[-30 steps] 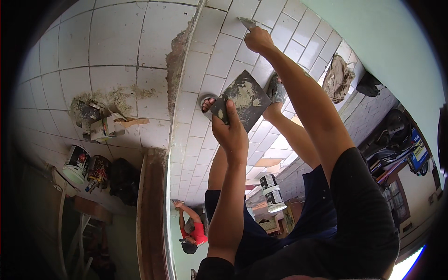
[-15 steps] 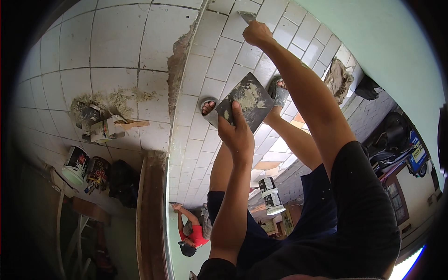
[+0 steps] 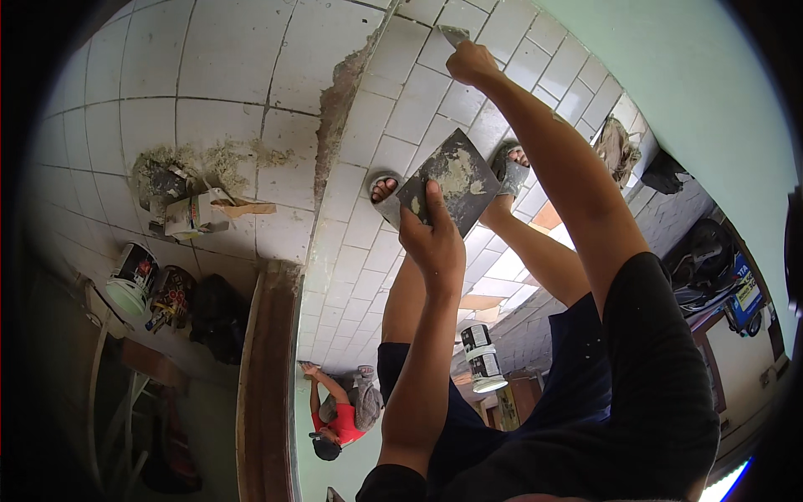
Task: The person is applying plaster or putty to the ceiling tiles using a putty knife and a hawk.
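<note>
Dark board juts beyond the gripping left hand; right hand clenches a trowel.

right arm outstretched, fingers curled

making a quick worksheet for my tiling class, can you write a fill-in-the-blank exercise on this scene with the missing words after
Of the left hand, only the ____ lies across the board's upper face. The right hand, gripping the trowel, shows ____ (higher/lower) in the picture than the board. The co-worker's shirt is ____. The floor tiles are ____ in colour.

Missing words: thumb; higher; red; white
</note>
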A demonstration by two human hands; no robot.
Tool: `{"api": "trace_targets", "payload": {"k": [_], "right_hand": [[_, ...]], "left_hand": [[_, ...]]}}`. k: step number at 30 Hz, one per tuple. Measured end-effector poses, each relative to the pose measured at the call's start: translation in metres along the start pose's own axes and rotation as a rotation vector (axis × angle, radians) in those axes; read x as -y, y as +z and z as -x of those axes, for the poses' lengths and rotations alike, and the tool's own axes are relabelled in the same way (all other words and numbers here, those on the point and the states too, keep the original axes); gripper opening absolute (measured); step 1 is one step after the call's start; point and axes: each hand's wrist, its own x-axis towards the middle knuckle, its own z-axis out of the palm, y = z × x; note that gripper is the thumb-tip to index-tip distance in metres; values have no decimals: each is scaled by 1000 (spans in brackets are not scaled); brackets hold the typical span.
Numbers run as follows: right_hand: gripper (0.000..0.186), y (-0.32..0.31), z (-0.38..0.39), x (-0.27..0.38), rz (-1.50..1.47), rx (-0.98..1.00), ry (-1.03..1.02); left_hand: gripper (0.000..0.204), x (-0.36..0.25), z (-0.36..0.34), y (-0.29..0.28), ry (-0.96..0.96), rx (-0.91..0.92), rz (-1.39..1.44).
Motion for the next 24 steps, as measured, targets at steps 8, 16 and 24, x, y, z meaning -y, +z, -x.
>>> {"api": "trace_targets", "payload": {"k": [8, 16, 24], "right_hand": [[42, 4, 7, -2, -3, 20, 8], [34, -49, -33, -2, 2, -57, 59], [38, 12, 30, 10, 137, -40, -176]], "left_hand": [[40, -2, 2, -5, 14, 1, 61], [41, -2, 1, 2, 16, 5, 35], [36, -11, 4, 7, 34, -99, 6]]}}
